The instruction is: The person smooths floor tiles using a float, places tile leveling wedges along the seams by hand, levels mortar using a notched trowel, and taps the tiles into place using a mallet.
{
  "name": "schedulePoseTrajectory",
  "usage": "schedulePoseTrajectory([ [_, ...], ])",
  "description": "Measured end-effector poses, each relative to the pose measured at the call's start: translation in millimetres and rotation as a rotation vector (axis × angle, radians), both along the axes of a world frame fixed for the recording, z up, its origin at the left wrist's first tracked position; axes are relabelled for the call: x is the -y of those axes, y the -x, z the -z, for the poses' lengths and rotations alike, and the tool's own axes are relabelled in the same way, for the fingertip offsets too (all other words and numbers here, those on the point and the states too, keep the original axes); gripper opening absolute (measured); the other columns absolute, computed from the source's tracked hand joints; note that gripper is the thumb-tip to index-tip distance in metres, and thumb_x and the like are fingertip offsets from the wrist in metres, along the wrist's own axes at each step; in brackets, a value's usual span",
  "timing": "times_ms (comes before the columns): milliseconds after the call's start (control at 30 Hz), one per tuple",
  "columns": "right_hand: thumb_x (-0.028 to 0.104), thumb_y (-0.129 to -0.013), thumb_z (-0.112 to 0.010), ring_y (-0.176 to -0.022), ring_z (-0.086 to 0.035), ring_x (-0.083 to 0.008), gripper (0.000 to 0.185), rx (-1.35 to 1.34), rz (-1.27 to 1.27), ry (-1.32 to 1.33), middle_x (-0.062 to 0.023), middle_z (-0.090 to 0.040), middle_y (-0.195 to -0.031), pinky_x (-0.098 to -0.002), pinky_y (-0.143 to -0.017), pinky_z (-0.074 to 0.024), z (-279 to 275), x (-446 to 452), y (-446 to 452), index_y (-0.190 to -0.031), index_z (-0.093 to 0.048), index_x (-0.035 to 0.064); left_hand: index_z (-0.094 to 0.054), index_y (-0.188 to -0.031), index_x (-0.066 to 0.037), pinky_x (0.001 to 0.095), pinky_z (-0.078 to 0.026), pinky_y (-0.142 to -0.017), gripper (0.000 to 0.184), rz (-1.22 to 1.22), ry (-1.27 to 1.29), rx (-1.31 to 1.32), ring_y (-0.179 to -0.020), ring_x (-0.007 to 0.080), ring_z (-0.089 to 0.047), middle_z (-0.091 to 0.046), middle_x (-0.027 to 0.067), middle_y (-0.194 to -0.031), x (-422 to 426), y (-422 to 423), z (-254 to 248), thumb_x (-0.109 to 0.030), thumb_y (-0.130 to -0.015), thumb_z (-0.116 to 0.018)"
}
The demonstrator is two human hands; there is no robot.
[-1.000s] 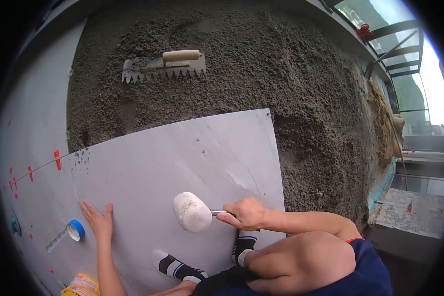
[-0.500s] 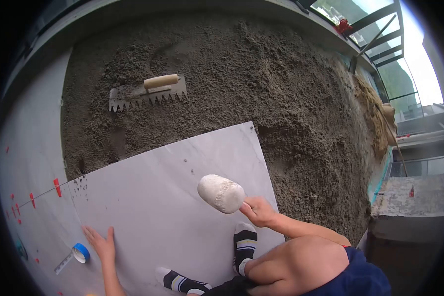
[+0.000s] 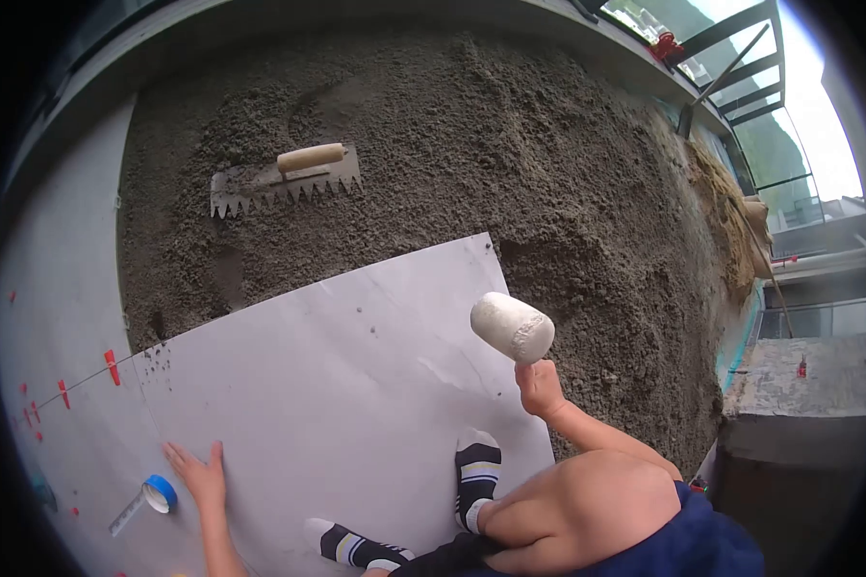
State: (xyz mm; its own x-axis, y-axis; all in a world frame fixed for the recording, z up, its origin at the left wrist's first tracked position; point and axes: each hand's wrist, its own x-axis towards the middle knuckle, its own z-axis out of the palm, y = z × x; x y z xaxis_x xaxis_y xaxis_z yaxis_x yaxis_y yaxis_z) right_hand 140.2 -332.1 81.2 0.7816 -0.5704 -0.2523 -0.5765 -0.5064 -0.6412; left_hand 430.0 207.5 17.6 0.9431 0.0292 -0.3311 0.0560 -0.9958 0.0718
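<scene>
A white rubber mallet [image 3: 512, 327] is gripped by its handle in my right hand [image 3: 541, 387]; its head hangs over the right edge of a large pale marbled tile [image 3: 327, 385]. My left hand [image 3: 200, 473] rests with fingers spread on that tile, near its left seam. Close to the left hand sits a blue roll of tape [image 3: 160, 493], with a clear ruler-like strip [image 3: 126, 515] beside it. My socked feet stand on the tile. Small crumbs of mortar dot its surface.
Rough grey mortar [image 3: 606, 192] covers the floor beyond the tile. A notched trowel [image 3: 285, 181] with a wooden handle lies on it. Laid tiles [image 3: 63, 260] with red wedges [image 3: 113, 366] run along the left. A sack [image 3: 755, 231] and railings [image 3: 741, 77] stand at the right.
My right hand has moved the mallet up and to the right, from over the middle of the tile to its right edge. The left hand stays in place.
</scene>
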Motion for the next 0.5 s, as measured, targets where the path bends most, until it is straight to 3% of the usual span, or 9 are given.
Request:
schedulePoseTrajectory([
  [67,0.044,-0.103,-0.040,-0.063,-0.056,-0.0433,0.054,-0.006,-0.042,0.043,-0.0227,-0.057,-0.068,-0.0465,-0.060,-0.0441,-3.4,-1.6,-12.9,-0.078,-0.057,-0.0010,-0.014,-0.150,0.014,0.0486,-0.012,-0.121,0.104,0.002,0.016,0.019,-0.150,0.0416,-0.009,-0.008,0.0292,-0.160,7.0,-2.3,-0.1,-0.046,-0.086,-0.069],
  [133,0.038,-0.103,-0.042,-0.062,-0.058,-0.0449,0.049,-0.190,0.113,-0.069,-0.0226,-0.058,-0.067,-0.0457,-0.056,-0.0439,-13.6,-7.8,-27.1,-0.078,-0.058,-0.0002,-0.013,-0.150,0.014,0.0490,-0.012,-0.121,0.106,0.010,0.016,0.016,-0.150,0.0407,-0.008,-0.007,0.0292,-0.161,4.9,0.7,-4.7,-0.048,-0.086,-0.070],
  [200,0.040,-0.102,-0.043,-0.066,-0.059,-0.0459,0.049,0.024,-0.096,-0.032,-0.0238,-0.060,-0.069,-0.0475,-0.060,-0.0456,-25.0,-18.5,-35.1,-0.079,-0.060,0.0004,-0.012,-0.150,0.013,0.0491,-0.011,-0.121,0.107,0.008,-0.032,-0.001,-0.150,0.0403,-0.008,-0.007,0.0292,-0.161,1.8,6.4,-11.1,-0.049,-0.085,-0.070],
  [233,0.040,-0.101,-0.044,-0.068,-0.060,-0.0456,0.046,0.110,-0.267,0.054,-0.0238,-0.061,-0.071,-0.0478,-0.061,-0.0471,-6.5,-18.5,-33.0,-0.083,-0.062,0.0018,-0.012,-0.150,0.014,0.0490,-0.011,-0.121,0.108,0.013,-0.008,0.002,-0.150,0.0400,-0.008,-0.007,0.0291,-0.161,4.2,7.0,-11.6,-0.050,-0.085,-0.070],
  [267,0.040,-0.101,-0.044,-0.068,-0.060,-0.0456,0.046,0.133,-0.279,0.049,-0.0238,-0.061,-0.071,-0.0478,-0.061,-0.0471,5.7,-18.3,-32.6,-0.083,-0.062,0.0018,-0.012,-0.150,0.014,0.0489,-0.011,-0.121,0.109,0.006,0.029,0.024,-0.151,0.0397,-0.007,-0.006,0.0291,-0.161,11.3,2.5,-11.2,-0.051,-0.085,-0.070],
  [333,0.039,-0.100,-0.046,-0.065,-0.060,-0.0451,0.042,-0.262,-0.315,-0.028,-0.0217,-0.062,-0.070,-0.0478,-0.059,-0.0478,-8.5,-36.5,-53.5,-0.085,-0.064,0.0041,-0.011,-0.150,0.014,0.0492,-0.010,-0.121,0.110,-0.003,0.026,0.016,-0.151,0.0395,-0.007,-0.006,0.0292,-0.161,15.5,2.2,-17.7,-0.052,-0.084,-0.069],
  [400,0.038,-0.099,-0.048,-0.065,-0.060,-0.0449,0.040,-0.218,-0.356,-0.113,-0.0213,-0.062,-0.070,-0.0484,-0.060,-0.0483,-20.4,-54.0,-82.1,-0.085,-0.064,0.0052,-0.011,-0.150,0.014,0.0495,-0.010,-0.121,0.111,-0.033,0.001,0.004,-0.151,0.0394,-0.007,-0.006,0.0293,-0.161,14.6,3.4,-17.0,-0.054,-0.084,-0.069],
  [467,0.044,-0.099,-0.046,-0.068,-0.060,-0.0453,0.045,0.069,-0.533,-0.142,-0.0217,-0.062,-0.070,-0.0513,-0.064,-0.0479,-14.8,-68.9,-102.9,-0.084,-0.064,0.0054,-0.011,-0.150,0.015,0.0506,-0.009,-0.121,0.113,0.001,0.046,0.011,-0.151,0.0392,-0.006,-0.006,0.0299,-0.160,11.6,4.2,-12.2,-0.058,-0.084,-0.067],
  [500,0.047,-0.099,-0.046,-0.067,-0.060,-0.0450,0.048,-0.188,-0.573,-0.054,-0.0218,-0.062,-0.069,-0.0520,-0.064,-0.0474,-4.8,-73.8,-118.0,-0.083,-0.063,0.0058,-0.011,-0.150,0.015,0.0506,-0.009,-0.121,0.113,-0.020,0.028,0.031,-0.151,0.0392,-0.006,-0.006,0.0299,-0.160,11.3,3.0,-13.4,-0.058,-0.084,-0.067],
])
